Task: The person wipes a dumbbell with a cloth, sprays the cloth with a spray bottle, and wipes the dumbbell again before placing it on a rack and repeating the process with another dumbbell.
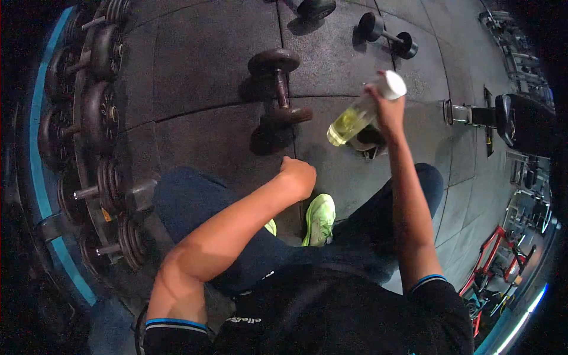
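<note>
A clear bottle (353, 122) with yellow-green liquid and a white cap (394, 85) is in my right hand (387, 112). My fingers wrap round it near the cap, and it tilts with its base down to the left. Behind it a dark object (368, 141) with a pale edge is partly hidden on the floor. My left hand (297, 177) is curled closed over my left knee area, and nothing shows in it. A large dumbbell (281, 89) lies on the floor just ahead of that hand, not touched.
A rack (89, 118) of heavy dumbbells runs along the left. Two more dumbbells, one small (389, 36) and one cut off (316, 8), lie ahead on the rubber floor. To the right stand a padded bench (523, 121) and red gym equipment (488, 254).
</note>
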